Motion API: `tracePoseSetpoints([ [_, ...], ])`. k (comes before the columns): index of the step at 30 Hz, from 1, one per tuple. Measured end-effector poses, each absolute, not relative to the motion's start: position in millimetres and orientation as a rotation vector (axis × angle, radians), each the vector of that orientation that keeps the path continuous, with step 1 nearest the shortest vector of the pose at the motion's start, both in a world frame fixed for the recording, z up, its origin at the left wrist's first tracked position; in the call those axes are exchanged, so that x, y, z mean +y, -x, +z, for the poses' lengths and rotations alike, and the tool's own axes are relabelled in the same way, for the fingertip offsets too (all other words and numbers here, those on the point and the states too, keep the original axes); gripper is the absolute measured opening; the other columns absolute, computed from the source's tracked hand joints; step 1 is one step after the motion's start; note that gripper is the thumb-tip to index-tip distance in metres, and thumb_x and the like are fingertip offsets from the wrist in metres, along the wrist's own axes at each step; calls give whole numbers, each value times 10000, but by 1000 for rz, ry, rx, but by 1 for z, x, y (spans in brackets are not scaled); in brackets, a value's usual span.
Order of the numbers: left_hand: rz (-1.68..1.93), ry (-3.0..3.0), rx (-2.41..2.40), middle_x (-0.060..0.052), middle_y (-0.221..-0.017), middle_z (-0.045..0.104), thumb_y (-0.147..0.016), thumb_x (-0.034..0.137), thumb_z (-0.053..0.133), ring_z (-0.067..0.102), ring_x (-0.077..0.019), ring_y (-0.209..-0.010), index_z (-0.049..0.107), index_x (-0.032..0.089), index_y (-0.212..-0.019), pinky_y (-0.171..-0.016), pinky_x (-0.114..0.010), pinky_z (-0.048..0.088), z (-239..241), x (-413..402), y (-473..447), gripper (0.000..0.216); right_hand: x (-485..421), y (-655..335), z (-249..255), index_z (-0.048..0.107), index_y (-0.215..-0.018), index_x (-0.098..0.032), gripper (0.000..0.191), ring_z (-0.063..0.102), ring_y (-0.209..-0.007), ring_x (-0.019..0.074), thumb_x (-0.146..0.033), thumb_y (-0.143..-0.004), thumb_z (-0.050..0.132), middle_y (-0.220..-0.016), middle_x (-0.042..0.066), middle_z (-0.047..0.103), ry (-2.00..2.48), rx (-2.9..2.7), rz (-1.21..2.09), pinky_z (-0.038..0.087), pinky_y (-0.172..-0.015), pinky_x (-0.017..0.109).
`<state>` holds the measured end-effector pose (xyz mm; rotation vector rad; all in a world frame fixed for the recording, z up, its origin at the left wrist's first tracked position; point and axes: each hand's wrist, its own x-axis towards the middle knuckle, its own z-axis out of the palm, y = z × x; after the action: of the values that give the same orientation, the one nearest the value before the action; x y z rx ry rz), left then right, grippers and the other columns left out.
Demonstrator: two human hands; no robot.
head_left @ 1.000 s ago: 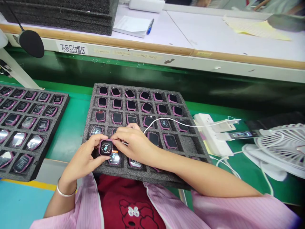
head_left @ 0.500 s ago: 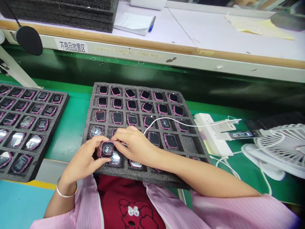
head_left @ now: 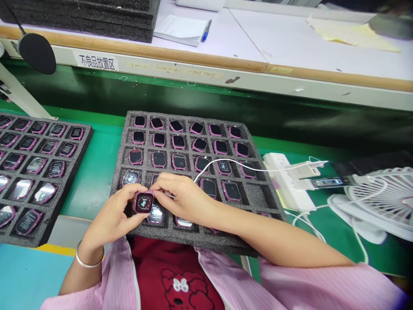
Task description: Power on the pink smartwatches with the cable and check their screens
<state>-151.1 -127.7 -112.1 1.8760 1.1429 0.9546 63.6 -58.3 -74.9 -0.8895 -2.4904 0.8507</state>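
Observation:
My left hand (head_left: pixel 114 215) grips a pink smartwatch body (head_left: pixel 143 202) with a lit round dial, held just above the near rows of a grey foam tray (head_left: pixel 258 189). My right hand (head_left: pixel 185 196) pinches the watch's upper right edge, where the end of a white cable (head_left: pixel 232 162) lies under its fingers. The cable runs right to a white power strip (head_left: pixel 284 181). The tray's pockets hold several more pink watch bodies (head_left: pixel 178 161), most with dark screens.
A second foam tray (head_left: pixel 79 153) full of watches lies at the left. A white fan (head_left: pixel 382 202) and plugged adapters sit at the right. Behind runs a raised shelf with stacked foam (head_left: pixel 97 17), a notepad with a blue pen (head_left: pixel 180 32) and yellow papers (head_left: pixel 351 32).
The watch in my hands has tilted and shifted slightly; my right fingers stay at its upper right edge. Both hands keep their place over the tray.

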Motion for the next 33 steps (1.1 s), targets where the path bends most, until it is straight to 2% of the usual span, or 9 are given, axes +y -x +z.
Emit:
tracePoseSetpoints([
  [24,893,-1880,1136,-49,-1149,681,-910,199,682,690,-199,-998,498,271,-1250,-864,-328,536,-115,-127,152,394,-58,-61,-86,640,-858,-168,155,633,-754,149,-84,-953,550,-803,29,654,817,-2538,823,480,-694,248],
  [28,850,-1981,1212,-53,-1173,666,-929,233,669,667,-215,-1035,468,288,-1286,-893,-353,526,-112,-133,155,413,-51,-63,-77,649,-869,-169,191,635,-726,156,-95,-980,512,-833,50,669,869,-2559,540,486,-645,261],
  [31,790,-2114,1377,-67,-1192,630,-926,294,681,604,-259,-1114,489,296,-1276,-976,-425,483,-111,-145,163,399,-49,-101,-44,679,-920,-176,196,658,-753,184,-132,-1005,508,-868,80,696,918,-2495,200,499,-634,299],
  [33,761,-2190,1523,-90,-1228,591,-912,354,691,553,-306,-1174,519,291,-1255,-1022,-493,440,-115,-152,170,389,-63,-152,-15,689,-959,-223,119,670,-788,186,-173,-988,586,-864,51,702,981,-2358,48,509,-668,310],
])
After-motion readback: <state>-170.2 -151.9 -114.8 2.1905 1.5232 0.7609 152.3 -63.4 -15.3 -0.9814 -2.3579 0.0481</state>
